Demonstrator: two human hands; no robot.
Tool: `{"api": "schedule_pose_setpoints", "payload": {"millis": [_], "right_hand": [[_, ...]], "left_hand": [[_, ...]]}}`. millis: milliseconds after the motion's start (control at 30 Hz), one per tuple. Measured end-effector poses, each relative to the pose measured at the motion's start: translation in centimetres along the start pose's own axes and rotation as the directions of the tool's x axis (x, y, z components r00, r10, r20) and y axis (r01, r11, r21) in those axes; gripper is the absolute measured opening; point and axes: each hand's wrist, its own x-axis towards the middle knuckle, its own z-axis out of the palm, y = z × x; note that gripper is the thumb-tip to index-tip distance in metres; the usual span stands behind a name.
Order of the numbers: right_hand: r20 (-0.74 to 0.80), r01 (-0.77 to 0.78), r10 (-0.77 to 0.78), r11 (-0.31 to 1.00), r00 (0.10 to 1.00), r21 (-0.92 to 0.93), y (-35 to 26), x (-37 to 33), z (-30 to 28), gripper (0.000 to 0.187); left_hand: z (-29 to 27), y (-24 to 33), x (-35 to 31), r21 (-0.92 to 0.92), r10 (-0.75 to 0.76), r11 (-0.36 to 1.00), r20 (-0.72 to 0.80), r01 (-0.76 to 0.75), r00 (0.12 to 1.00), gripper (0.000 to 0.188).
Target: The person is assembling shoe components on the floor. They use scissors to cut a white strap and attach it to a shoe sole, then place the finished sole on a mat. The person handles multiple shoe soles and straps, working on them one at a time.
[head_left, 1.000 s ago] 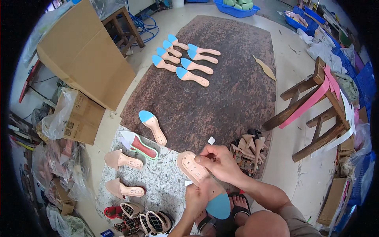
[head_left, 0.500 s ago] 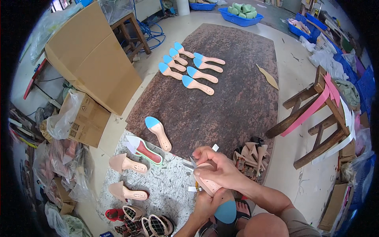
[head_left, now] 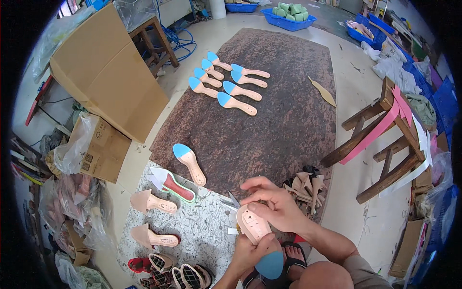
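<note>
My left hand point(head_left: 251, 249) is closed round the middle of a shoe insole point(head_left: 253, 223), pinkish tan with a blue toe point(head_left: 269, 265) pointing toward me. My right hand point(head_left: 276, 207) is at its far, heel end, thumb on the upper face near the edge and upper fingers reaching out beyond. A thin tan layer sticks out along the heel's left edge. Parted scissor blades point(head_left: 233, 199) show just past the heel; their handles are hidden, so I cannot tell whether my right hand holds them. A white slip point(head_left: 233, 231) lies left of the insole.
Several blue-toed insoles point(head_left: 237, 103) lie on the brown mat point(head_left: 279, 135); another point(head_left: 189, 164) is nearer. On the speckled board point(head_left: 202, 221) are two tan-topped soles point(head_left: 155, 237) and a green-edged one point(head_left: 179, 187). Tan scraps point(head_left: 308, 188) are piled right of my hands; a wooden stool point(head_left: 385, 139) stands beyond.
My right hand's fingers have lifted and spread from the heel, uncovering more of its upper face. The insole stays in my left hand. The whole view has shifted slightly.
</note>
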Motion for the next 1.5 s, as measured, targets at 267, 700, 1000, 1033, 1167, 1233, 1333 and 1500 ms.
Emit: {"api": "schedule_pose_setpoints", "payload": {"millis": [267, 700, 1000, 1033, 1167, 1233, 1333, 1500], "right_hand": [[-0.003, 0.036, -0.037, 0.993, 0.999, -0.108, -0.7, -0.4, 1.6, 0.044], [-0.136, -0.210, 0.234, 0.962, 0.963, 0.172, 0.0, -2.0, -1.5, 0.030], [0.258, -0.578, 0.533, 0.801, 0.806, 0.153, 1.2, -2.8, -3.6, 0.045], [0.273, -0.551, 0.518, 0.833, 0.811, 0.058, 0.5, -2.6, -3.7, 0.043], [0.384, -0.434, 0.503, 0.864, 0.774, -0.256, -2.1, -1.2, -4.7, 0.038], [0.428, -0.387, 0.521, 0.847, 0.738, -0.364, -2.2, -0.9, -5.1, 0.037], [0.479, -0.269, 0.515, 0.829, 0.711, -0.491, -1.8, -0.5, -5.0, 0.038], [0.459, -0.376, 0.578, 0.805, 0.675, -0.459, -0.7, -0.6, -4.8, 0.040]], "left_hand": [[-0.1, -0.1, 0.0, 0.008, -0.065, 0.998, 0.114, 0.064, 0.991, 0.028], [-1.0, -0.8, 0.2, -0.334, -0.117, 0.936, -0.012, 0.107, 0.993, 0.059], [-2.9, 2.9, 1.5, 0.889, 0.603, 0.323, 0.072, -0.326, 0.794, 0.058], [-3.1, 3.1, 1.4, 0.891, 0.610, 0.288, 0.112, -0.351, 0.785, 0.057], [-3.5, 4.5, 1.3, 0.867, 0.637, 0.194, 0.245, -0.460, 0.731, 0.052], [-3.6, 5.1, 1.5, 0.844, 0.631, 0.170, 0.304, -0.509, 0.714, 0.050], [-3.2, 4.6, 1.5, 0.817, 0.616, 0.213, 0.313, -0.536, 0.723, 0.050], [-2.8, 3.6, 1.5, 0.860, 0.579, 0.278, 0.205, -0.427, 0.790, 0.058]]}}
